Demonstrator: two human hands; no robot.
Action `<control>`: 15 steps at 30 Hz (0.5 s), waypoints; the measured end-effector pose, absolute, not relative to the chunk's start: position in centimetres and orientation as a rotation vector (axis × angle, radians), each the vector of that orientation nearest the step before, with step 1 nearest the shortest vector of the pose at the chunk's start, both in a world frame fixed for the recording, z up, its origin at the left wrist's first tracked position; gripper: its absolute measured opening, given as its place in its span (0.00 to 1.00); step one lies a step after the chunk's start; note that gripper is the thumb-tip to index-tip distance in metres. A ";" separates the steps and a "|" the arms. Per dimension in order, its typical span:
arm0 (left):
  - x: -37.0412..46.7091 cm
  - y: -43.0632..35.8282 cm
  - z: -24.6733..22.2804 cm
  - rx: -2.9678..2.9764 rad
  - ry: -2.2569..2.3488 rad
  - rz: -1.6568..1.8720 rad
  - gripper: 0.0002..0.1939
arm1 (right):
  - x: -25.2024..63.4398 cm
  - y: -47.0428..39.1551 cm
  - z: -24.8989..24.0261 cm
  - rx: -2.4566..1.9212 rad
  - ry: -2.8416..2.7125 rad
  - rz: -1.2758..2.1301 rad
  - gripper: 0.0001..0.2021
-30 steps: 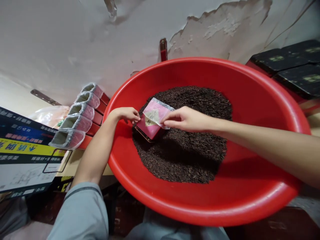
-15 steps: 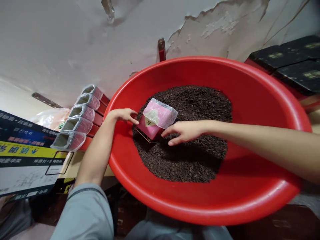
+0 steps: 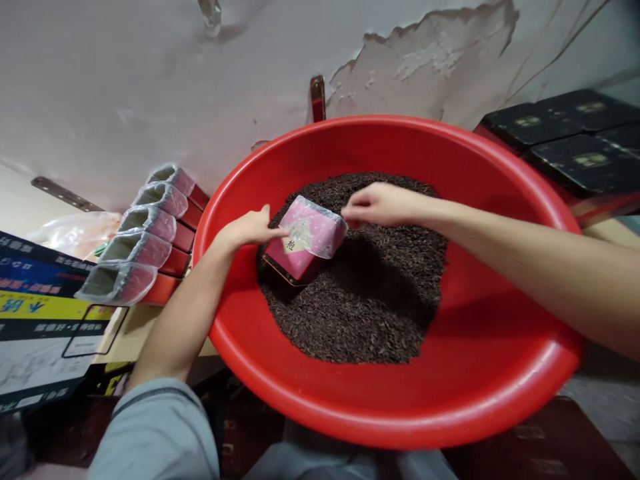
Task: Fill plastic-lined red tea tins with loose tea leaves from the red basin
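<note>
A pink box (image 3: pixel 300 257) with a clear plastic bag folded over its open end lies tilted on dark loose leaves (image 3: pixel 345 327) in a big red basin (image 3: pixel 400 427). My left hand (image 3: pixel 253 229) is at the box's left side, thumb and finger spread, its fingertip at the label. At the box's upper right corner is my right hand (image 3: pixel 373 204), its fingers pinched together at the edge of the plastic. Whatever the right fingertips grip is too small to make out.
Several red boxes with plastic-lined mouths (image 3: pixel 135 247) stand in a row left of the basin. A printed carton (image 3: pixel 40 333) is at the far left. Black boxes (image 3: pixel 580 133) sit at the right, by the peeling wall (image 3: pixel 280 60).
My right hand has moved up from the box's lower right side to the plastic's corner, and its fingers have closed. My left hand has shifted slightly over the box's edge.
</note>
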State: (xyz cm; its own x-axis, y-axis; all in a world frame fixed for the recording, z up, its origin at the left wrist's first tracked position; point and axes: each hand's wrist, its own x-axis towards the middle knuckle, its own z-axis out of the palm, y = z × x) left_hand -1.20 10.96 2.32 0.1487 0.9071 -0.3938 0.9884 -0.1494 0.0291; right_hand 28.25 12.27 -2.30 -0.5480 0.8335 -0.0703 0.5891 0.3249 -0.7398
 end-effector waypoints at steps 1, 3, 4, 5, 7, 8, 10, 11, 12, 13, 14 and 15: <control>-0.1 10.3 2.2 2.166 1.881 -0.254 0.55 | 28.4 13.6 -2.1 -1.354 -2.072 0.965 0.21; 2.2 9.2 1.5 2.193 1.895 -0.054 0.64 | 28.4 16.4 -2.4 -1.491 -1.791 0.804 0.24; 3.3 8.7 1.0 2.188 1.890 -0.048 0.68 | 28.2 17.8 -2.9 -1.554 -1.735 0.732 0.26; 4.1 8.3 0.5 2.169 1.887 -0.079 0.71 | 28.0 19.2 -3.5 -1.606 -1.730 0.671 0.26; 5.1 7.8 -0.5 2.109 1.879 -0.164 0.74 | 27.5 21.4 -5.0 -1.642 -1.762 0.591 0.28; 5.3 7.8 -0.9 2.088 1.875 -0.185 0.74 | 27.2 22.3 -5.8 -1.634 -1.772 0.584 0.30; 5.3 7.9 -1.5 2.069 1.870 -0.184 0.75 | 26.4 23.6 -7.4 -1.623 -1.759 0.600 0.34; 5.3 8.0 -1.7 2.069 1.867 -0.177 0.76 | 26.0 24.0 -8.1 -1.638 -1.753 0.608 0.36; 5.3 8.2 -1.8 2.073 1.866 -0.167 0.77 | 25.7 24.3 -8.7 -1.663 -1.756 0.609 0.37; 5.3 8.3 -2.0 2.074 1.869 -0.155 0.78 | 25.4 24.5 -9.2 -1.690 -1.770 0.602 0.37; 5.3 8.4 -2.1 2.072 1.873 -0.146 0.78 | 25.2 24.6 -9.7 -1.708 -1.795 0.596 0.37; 5.4 8.5 -2.1 2.071 1.875 -0.141 0.79 | 25.0 24.6 -10.0 -1.704 -1.825 0.597 0.36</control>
